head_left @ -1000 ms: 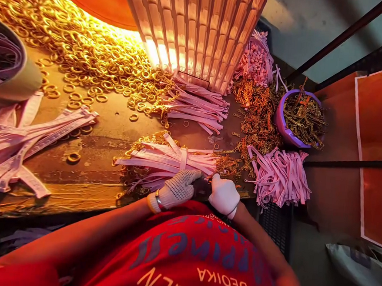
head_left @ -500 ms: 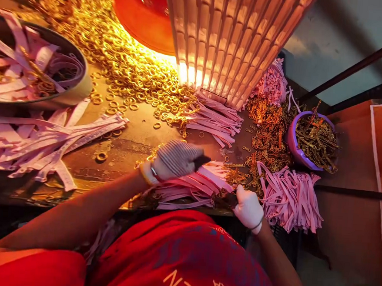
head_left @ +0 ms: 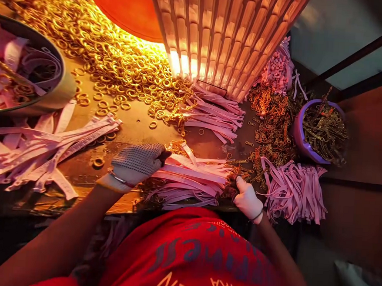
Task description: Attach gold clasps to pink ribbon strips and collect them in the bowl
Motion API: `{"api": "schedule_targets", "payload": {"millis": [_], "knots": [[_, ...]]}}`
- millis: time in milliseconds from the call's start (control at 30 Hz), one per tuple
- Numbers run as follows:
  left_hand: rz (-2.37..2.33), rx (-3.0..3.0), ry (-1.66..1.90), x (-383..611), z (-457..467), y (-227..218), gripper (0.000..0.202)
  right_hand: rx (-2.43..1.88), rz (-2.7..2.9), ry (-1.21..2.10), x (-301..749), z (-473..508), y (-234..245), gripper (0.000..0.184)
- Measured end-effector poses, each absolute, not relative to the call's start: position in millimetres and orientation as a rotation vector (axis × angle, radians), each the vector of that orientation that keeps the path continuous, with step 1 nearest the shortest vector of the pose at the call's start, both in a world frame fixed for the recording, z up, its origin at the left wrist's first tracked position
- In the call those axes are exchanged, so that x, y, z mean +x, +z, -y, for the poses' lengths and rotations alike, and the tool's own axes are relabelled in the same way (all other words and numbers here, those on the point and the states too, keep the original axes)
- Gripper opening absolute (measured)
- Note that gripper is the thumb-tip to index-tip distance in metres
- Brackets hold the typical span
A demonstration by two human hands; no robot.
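Observation:
My left hand [head_left: 137, 163], in a grey dotted glove with dark fingertips, is closed at the left end of a pink strap [head_left: 192, 174]. The strap stretches rightward over a pile of similar straps [head_left: 183, 197] at the table's front edge. My right hand [head_left: 247, 200], in a white glove with dark finger coverings, is closed at the strap's right end. Small brass-coloured clips [head_left: 238, 169] lie right beside those fingers, which partly hide the strap's end. Another bundle of pink straps [head_left: 214, 114] lies just beyond my hands.
Brass rings [head_left: 118, 59] are heaped at the back left under an orange lamp [head_left: 128, 8]. A ribbed panel [head_left: 218, 40] stands behind. At left are a strap-filled tub [head_left: 66, 84] and loose straps [head_left: 46, 150]. To the right are a purple bowl [head_left: 298, 133] of metal pieces and a strap pile [head_left: 295, 191].
My left hand has moved left along the straps, from above their middle to their left end. My right hand stays near the right end. The camera view has shifted slightly.

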State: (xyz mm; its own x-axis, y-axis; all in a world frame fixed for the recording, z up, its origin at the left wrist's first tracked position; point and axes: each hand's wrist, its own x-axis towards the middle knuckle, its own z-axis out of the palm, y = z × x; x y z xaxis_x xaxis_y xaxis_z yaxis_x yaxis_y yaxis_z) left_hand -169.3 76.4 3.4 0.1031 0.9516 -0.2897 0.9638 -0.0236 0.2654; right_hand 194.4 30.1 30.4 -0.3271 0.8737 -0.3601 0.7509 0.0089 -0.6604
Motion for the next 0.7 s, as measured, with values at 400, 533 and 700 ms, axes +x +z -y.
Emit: {"api": "schedule_targets", "payload": {"millis": [400,533,700], "knots": [[-1.988,2.017,-0.084,-174.1,-75.4,-8.9,0.041,-1.754,2.015,1.339,192.2,-28.0,32.1,0.038],[-1.551,2.211,0.482,-130.6,-70.5,1.1,0.040,-1.750,2.065,1.335,179.9,-29.8,41.4,0.038],[-1.099,2.058,0.551,-61.5,-53.7,-3.0,0.033,-1.787,2.305,1.198,165.8,-28.4,49.1,0.036]]}}
